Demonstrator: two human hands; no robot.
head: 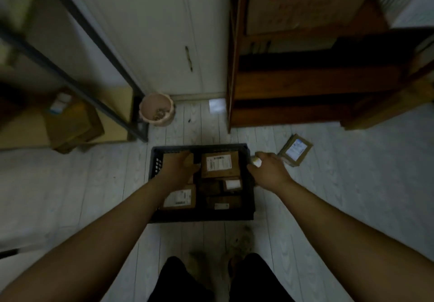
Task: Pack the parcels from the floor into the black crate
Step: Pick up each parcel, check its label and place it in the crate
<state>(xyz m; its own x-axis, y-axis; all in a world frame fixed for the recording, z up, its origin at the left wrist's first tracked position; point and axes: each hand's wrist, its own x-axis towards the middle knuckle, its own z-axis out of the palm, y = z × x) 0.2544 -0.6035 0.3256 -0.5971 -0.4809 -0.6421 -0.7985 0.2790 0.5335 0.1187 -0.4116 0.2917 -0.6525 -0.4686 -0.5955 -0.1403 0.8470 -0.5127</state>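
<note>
The black crate (202,217) stands on the pale floor in front of me and holds several brown cardboard parcels with white labels, among them one at the back right (219,164) and one at the front left (179,198). My left hand (179,169) is inside the crate, gripping a brown parcel (189,158) at the back left. My right hand (270,169) hovers over the crate's right rim and holds a small pale object (256,160). One labelled parcel (295,150) lies on the floor just right of that hand.
A pinkish plant pot (156,109) stands behind the crate by white cupboard doors (169,43). A dark wooden shelf unit (305,78) rises at the right, a metal rack with boxes (70,123) at the left. My feet (220,254) are just before the crate.
</note>
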